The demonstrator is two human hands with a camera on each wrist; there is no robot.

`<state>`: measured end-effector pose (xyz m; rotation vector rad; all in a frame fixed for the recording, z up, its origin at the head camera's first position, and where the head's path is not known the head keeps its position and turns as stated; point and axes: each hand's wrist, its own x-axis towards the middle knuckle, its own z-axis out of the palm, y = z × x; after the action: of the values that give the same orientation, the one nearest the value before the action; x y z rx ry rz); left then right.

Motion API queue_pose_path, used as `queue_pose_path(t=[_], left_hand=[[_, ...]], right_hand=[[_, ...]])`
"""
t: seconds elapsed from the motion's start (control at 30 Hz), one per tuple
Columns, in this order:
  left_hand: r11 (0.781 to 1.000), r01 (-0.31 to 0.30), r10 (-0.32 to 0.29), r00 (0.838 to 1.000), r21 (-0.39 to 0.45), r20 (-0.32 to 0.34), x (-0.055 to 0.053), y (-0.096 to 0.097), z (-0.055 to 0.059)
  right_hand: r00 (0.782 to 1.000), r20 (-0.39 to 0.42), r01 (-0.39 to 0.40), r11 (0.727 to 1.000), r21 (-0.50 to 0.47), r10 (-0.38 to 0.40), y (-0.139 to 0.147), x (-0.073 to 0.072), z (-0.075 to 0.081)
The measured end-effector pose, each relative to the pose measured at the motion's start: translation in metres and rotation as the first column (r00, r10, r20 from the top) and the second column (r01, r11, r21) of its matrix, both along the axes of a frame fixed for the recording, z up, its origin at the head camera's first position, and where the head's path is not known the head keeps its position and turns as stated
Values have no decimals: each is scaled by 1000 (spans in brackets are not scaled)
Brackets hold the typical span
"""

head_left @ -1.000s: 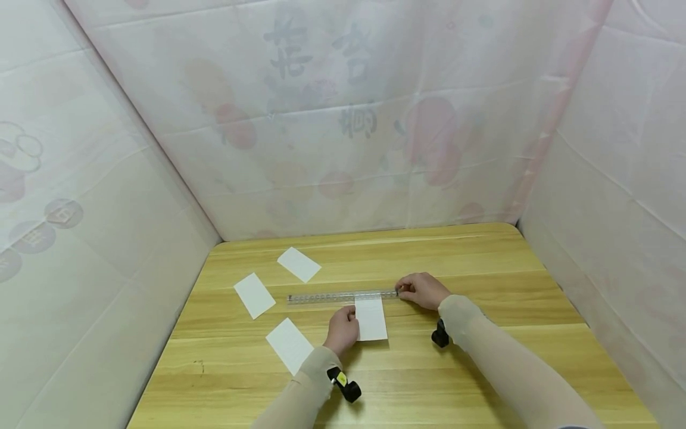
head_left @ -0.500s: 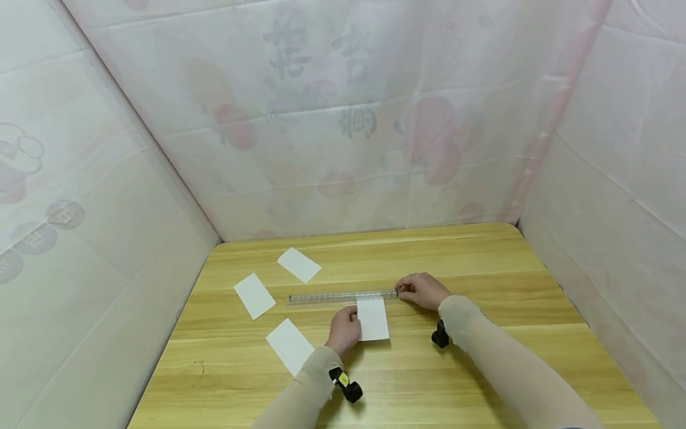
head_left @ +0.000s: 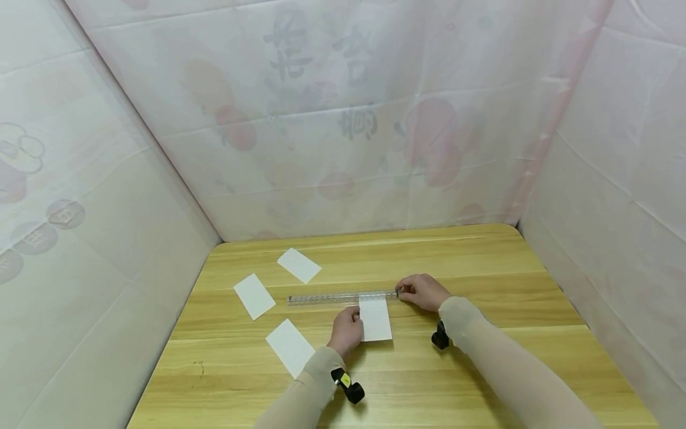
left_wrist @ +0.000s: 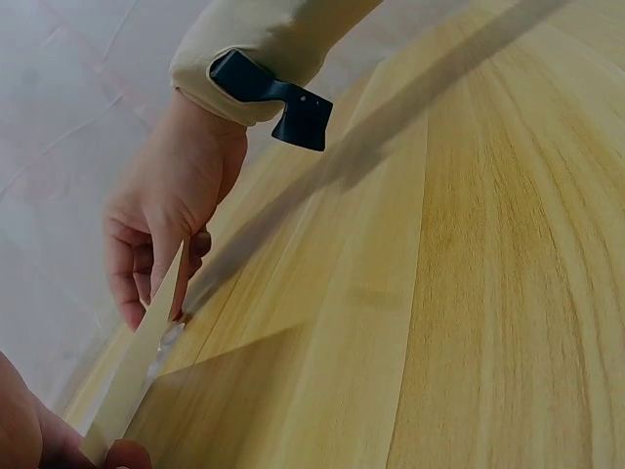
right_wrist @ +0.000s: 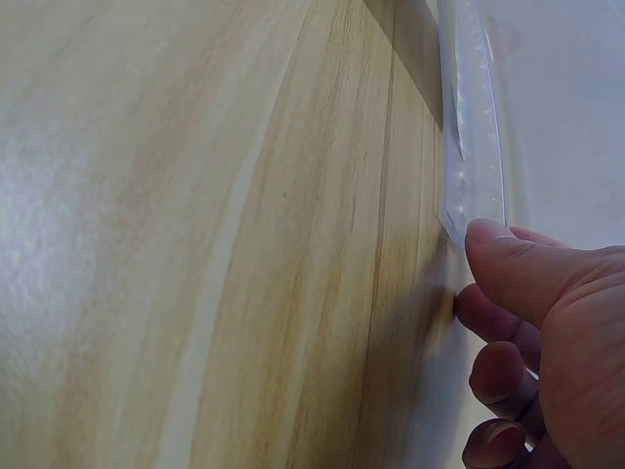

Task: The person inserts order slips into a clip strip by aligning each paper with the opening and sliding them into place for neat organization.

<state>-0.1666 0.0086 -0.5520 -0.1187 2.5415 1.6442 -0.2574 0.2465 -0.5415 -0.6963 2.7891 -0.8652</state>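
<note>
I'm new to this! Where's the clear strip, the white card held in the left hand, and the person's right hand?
Clear strip [head_left: 323,298]: head view, on its left half.
White card [head_left: 376,320]: head view, on the middle of its face.
Right hand [head_left: 425,292]: head view, on the back of it.

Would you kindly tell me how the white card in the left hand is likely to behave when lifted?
The white card is probably fairly stiff, since it looks straight between the left hand and the clear strip. It is likely light, being thin, and seems unlikely to roll, being flat.
</note>
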Motion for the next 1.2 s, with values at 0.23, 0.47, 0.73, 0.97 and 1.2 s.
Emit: queue_pose_path(t=[0.23, 0.47, 0.73, 0.97, 1.2], left_hand=[[1000, 7, -7, 1000, -5, -9, -1, 2, -1], [1000, 8, -8, 1000, -2, 4, -1, 3, 0], [1000, 18, -19, 1000, 23, 10, -1, 4, 0], [1000, 14, -14, 1000, 3, -5, -1, 6, 2], [1000, 17, -16, 1000, 13, -15, 0, 8, 4]], right_hand=[[1000, 6, 17, 1000, 5, -17, 0, 0, -1], [1000, 11, 23, 1000, 5, -23, -1, 1, 0], [1000, 15, 20, 1000, 0, -20, -1, 1, 1], [1000, 14, 20, 1000, 7, -21, -1, 0, 1], [999, 21, 27, 1000, 2, -27, -1, 1, 1]])
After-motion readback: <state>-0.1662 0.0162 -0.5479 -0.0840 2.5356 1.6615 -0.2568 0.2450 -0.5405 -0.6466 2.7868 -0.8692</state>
